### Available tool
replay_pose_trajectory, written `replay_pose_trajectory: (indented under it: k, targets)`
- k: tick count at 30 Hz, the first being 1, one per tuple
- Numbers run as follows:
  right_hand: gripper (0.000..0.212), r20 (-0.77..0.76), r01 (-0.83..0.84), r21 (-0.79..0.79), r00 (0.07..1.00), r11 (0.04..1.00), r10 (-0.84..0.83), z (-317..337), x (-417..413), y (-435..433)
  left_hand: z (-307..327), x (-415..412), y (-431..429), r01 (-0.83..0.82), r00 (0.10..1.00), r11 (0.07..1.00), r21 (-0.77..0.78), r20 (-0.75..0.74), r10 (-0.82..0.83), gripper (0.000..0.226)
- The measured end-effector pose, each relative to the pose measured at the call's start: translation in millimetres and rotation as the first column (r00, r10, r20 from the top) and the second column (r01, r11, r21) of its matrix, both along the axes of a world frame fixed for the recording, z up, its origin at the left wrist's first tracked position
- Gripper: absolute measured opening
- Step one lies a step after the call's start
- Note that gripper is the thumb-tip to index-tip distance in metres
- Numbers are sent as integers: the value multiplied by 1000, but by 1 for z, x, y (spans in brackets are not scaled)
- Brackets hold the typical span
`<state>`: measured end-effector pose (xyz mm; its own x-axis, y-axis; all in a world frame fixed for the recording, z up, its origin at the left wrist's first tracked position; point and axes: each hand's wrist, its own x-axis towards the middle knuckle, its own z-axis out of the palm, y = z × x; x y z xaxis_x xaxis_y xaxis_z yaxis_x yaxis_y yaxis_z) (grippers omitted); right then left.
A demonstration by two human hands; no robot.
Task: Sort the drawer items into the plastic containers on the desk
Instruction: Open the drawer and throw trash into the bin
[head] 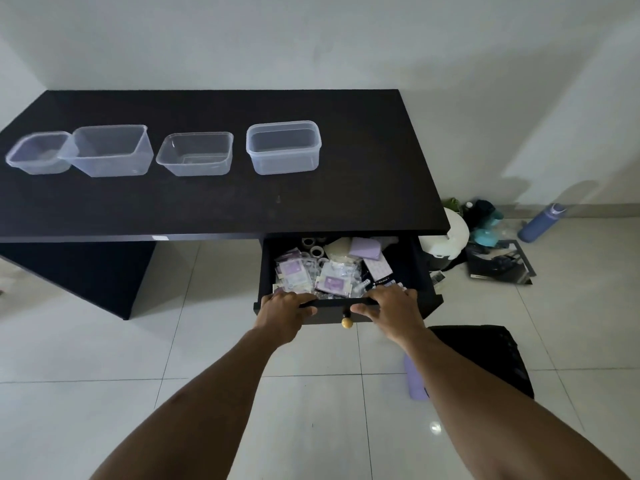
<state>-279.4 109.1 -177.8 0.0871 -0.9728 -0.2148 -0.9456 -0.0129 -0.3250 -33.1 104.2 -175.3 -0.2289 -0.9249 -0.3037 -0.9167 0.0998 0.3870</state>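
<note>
A dark drawer (420, 271) stands pulled out under the right end of the black desk (363, 188). It holds clear and purple packets (329, 278), tape rolls (313, 249) and a purple pad (363, 245). My left hand (284, 306) grips the drawer's front edge at the left, fingers curled over it. My right hand (388, 304) grips the same edge at the right. A round wooden knob (346, 322) sits between them. Several clear plastic containers stand in a row on the desk, the rightmost (283, 147) apart from the others (194, 154).
On the tiled floor to the right lie a white round appliance (446, 237), teal and dark items (485, 220), a blue bottle (542, 223) and a dark magazine (498, 263). A black mat (485, 355) and purple object (415, 379) lie near my right arm.
</note>
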Motion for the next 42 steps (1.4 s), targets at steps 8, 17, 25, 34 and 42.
replay_pose_trajectory:
  k: [8, 17, 25, 34, 42]
  targets:
    - [53, 8, -21, 17, 1000, 1000, 21, -2, -4, 30, 8, -7, 33, -40, 999, 999, 37, -9, 40, 35]
    - [54, -16, -9, 61, 1000, 998, 10, -1, 0, 57, 14, -3, 57, 1, 1000, 998, 59, 0, -1, 37]
    - [55, -21, -2, 75, 1000, 997, 3, -3, 8, 73, 8, 6, 69, -22, 998, 998, 58, -50, 25, 34]
    - [55, -18, 3, 84, 1000, 996, -1, -8, 2, 80, 6, 0, 81, -34, 997, 998, 48, -67, 37, 32]
    - [53, -25, -7, 175, 1000, 984, 11, 3, 3, 76, 10, 3, 71, -34, 998, 983, 181, -43, 42, 39]
